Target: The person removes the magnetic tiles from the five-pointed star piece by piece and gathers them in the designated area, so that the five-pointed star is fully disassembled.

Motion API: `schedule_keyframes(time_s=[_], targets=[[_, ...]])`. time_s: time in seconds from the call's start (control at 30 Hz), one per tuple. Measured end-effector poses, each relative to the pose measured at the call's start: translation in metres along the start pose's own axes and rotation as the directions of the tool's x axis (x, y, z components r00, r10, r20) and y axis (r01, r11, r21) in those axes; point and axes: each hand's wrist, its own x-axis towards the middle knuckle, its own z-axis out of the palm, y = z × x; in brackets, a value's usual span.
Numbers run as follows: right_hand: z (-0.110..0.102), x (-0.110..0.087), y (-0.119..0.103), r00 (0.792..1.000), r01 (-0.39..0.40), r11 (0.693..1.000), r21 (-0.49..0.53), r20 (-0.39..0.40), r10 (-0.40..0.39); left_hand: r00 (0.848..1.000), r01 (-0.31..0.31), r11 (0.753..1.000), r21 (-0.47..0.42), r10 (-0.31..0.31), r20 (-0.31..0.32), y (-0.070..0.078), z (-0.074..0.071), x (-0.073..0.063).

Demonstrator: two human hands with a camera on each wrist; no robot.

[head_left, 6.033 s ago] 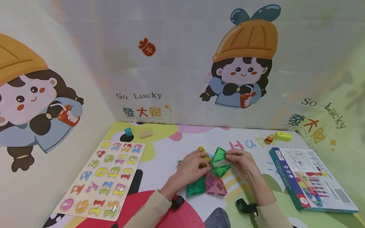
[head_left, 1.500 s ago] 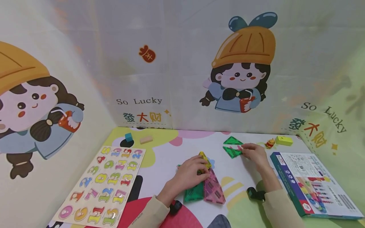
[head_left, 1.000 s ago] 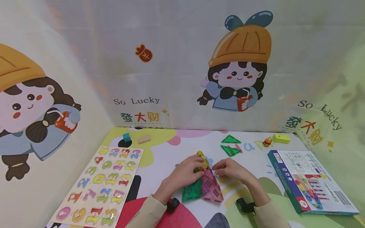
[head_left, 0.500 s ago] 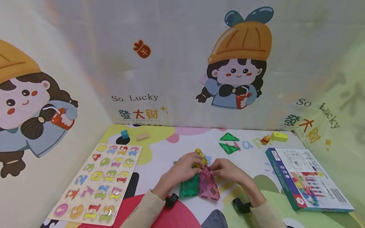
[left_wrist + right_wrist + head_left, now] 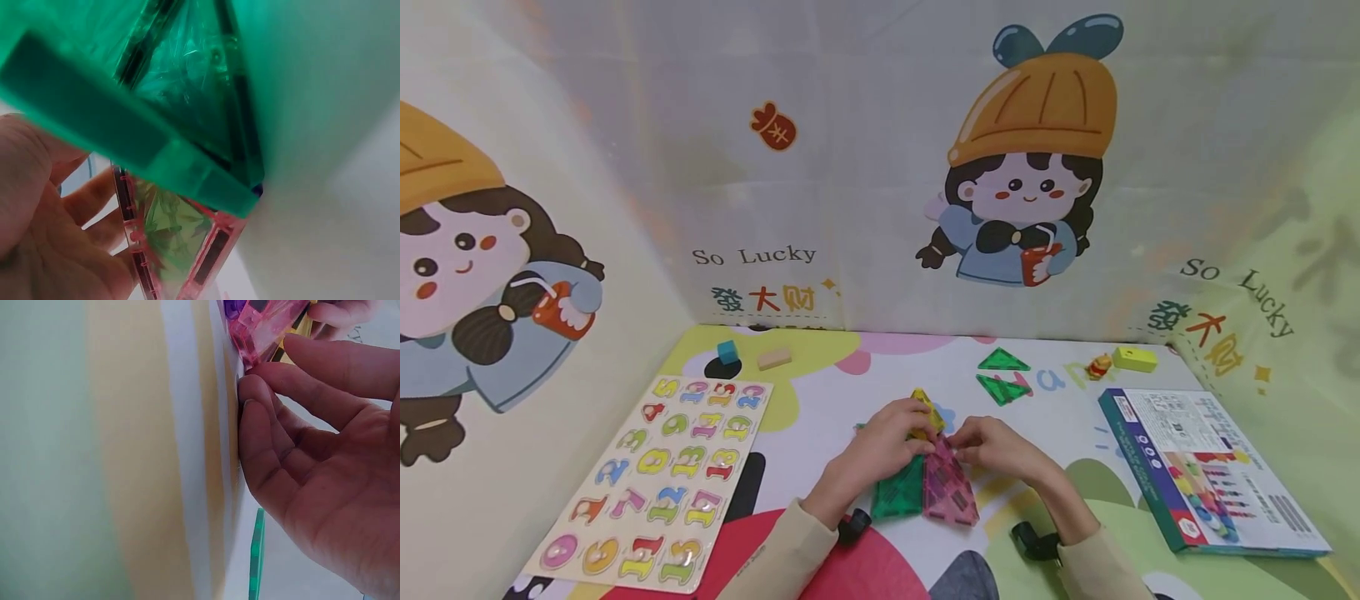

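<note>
In the head view, my left hand (image 5: 883, 442) curls over a cluster of translucent magnetic tiles and grips it. A yellow tile (image 5: 928, 410) stands at its far end, a green tile (image 5: 898, 493) lies at the near left and a pink tile (image 5: 949, 492) at the near right. The left wrist view has a green tile (image 5: 206, 94) close to the lens, with the curled fingers (image 5: 103, 231) behind the pink tile. My right hand (image 5: 1000, 446) has its bent index finger and thumb at the pink tile's edge; the right wrist view puts the index fingertip (image 5: 259, 370) at the corner.
Two green triangular tiles (image 5: 1003, 390) lie apart behind the right hand. A number puzzle board (image 5: 741, 467) is on the left, a toy box (image 5: 1217, 475) on the right. Small blocks (image 5: 727, 352) and a bear figurine (image 5: 1099, 367) sit near the back wall.
The right hand has carried two green triangles from the cluster to the back right and let them go. It has returned to the pink tile's edge. The left hand has stayed on the cluster.
</note>
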Motion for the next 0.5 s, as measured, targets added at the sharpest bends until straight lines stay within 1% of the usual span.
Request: schedule_keyframes(time_s=[0.1, 0.17, 0.33, 0.43, 0.5], targets=[[-0.0012, -0.0002, 0.0009, 1.0, 0.005, 1.0, 0.01, 0.017, -0.005, 1.0, 0.006, 1.0, 0.024, -0.006, -0.026, 0.0019, 0.0022, 0.0007], [-0.0022, 0.0001, 0.0025, 0.999, 0.006, 1.0, 0.018, 0.035, -0.006, 0.999, 0.014, 0.998, 0.057, -0.011, -0.052, 0.0027, 0.0047, 0.0014], [-0.0028, -0.0001, 0.007, 0.997, -0.019, 0.998, 0.064, 0.077, 0.014, 0.995, 0.05, 0.99, 0.131, -0.038, -0.096, 0.0062, 0.009, 0.0035], [-0.0015, -0.0005, 0.0067, 0.998, -0.017, 0.997, 0.073, 0.065, 0.012, 0.993, 0.062, 0.989, 0.138, -0.047, -0.113, 0.0092, 0.0093, 0.0046], [-0.001, -0.0009, 0.0054, 0.999, -0.013, 0.998, 0.064, 0.034, 0.011, 0.991, 0.062, 0.989, 0.131, -0.046, -0.123, 0.0099, 0.0092, 0.0054]])
